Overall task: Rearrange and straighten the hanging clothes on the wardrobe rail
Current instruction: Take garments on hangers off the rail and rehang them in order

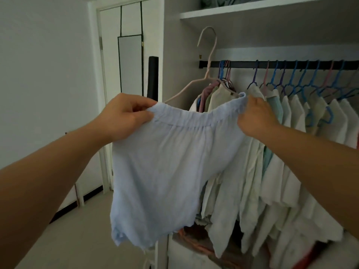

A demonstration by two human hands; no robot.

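A pale blue garment (165, 167) with a gathered elastic top edge hangs spread between my hands in front of the wardrobe. My left hand (126, 115) pinches its left top corner and my right hand (256, 115) pinches the right one. Behind it a cream hanger (208, 55) sticks up, its hook off the black rail (242, 64); what holds it is hidden by the garment. On the rail hang several pale shirts (291, 142) on blue, purple and pink hangers (295, 80), with a tight bunch at the rail's left end.
A white shelf (252, 10) with folded fabric runs above the rail. Folded items lie in the wardrobe's bottom (194, 241). To the left stand a white door with a hanging mirror (129, 63) and a black upright post (153, 76); pale floor below.
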